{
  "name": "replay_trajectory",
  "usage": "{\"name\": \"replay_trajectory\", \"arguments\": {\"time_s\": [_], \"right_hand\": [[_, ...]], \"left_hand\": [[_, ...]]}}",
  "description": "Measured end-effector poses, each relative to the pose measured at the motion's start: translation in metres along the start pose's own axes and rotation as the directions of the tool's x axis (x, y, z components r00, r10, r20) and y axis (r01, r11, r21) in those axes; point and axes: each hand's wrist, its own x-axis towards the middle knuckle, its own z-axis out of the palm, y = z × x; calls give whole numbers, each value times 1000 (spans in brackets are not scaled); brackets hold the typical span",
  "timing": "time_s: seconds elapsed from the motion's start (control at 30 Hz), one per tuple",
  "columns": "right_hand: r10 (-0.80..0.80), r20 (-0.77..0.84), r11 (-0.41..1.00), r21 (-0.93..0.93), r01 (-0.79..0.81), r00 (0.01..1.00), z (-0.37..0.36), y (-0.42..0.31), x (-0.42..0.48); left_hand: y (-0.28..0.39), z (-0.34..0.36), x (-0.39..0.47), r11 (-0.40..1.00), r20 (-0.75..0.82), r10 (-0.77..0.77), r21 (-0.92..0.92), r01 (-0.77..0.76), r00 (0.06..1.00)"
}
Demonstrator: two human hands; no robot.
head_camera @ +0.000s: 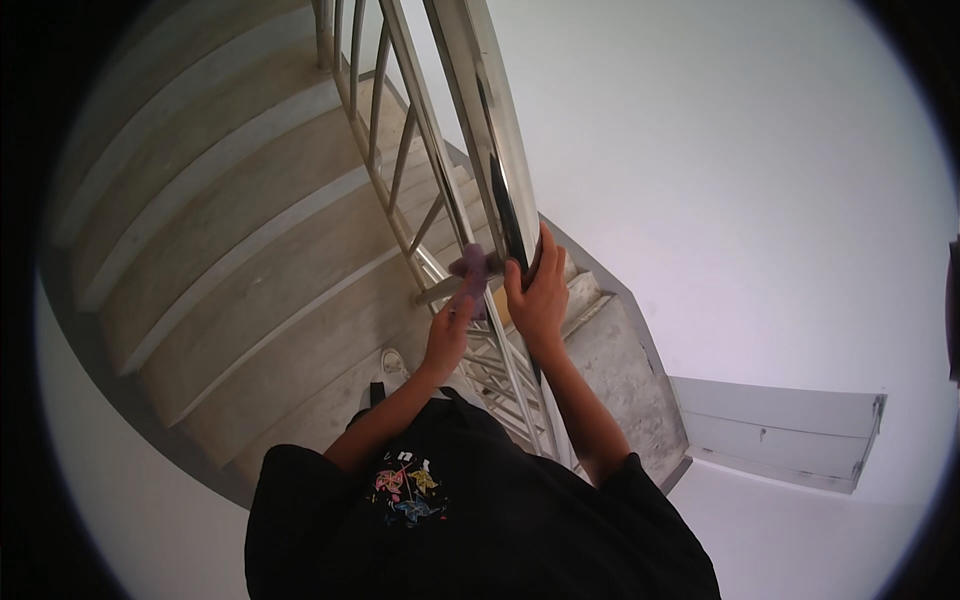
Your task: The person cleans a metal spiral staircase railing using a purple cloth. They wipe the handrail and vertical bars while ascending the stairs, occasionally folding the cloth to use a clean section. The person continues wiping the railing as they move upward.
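Note:
A polished metal handrail (480,90) runs up the picture, with a thinner metal rail (424,112) beside it. My right hand (540,296) is wrapped round the handrail, thumb on the near side and fingers over the far side. Left of it, my left hand (452,326) holds a purple cloth (472,274) against the thinner rail, near a short bar that joins the two rails. The cloth and the fingertips are blurred, so its folds cannot be made out.
Concrete steps (247,232) fill the left side, and lower steps (589,300) show beyond the railing. Slanted metal balusters (401,157) stand under the rails. A white wall (712,187) rises at the right, with a grey panel door (780,431) low on it. A shoe (392,361) rests on a step.

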Motion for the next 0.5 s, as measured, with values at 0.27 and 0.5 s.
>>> {"name": "replay_trajectory", "arguments": {"time_s": [0.27, 0.5], "right_hand": [[-12, -10, 1000, -3, 12, 1000, 1, -2, 1], [-18, -16, 1000, 15, 18, 1000, 5, 0, 2]], "left_hand": [[14, 10, 16, 918, 50, 396, 2, -397, 917], [-15, -21, 24, 979, 137, 121, 147, -141, 983]]}}
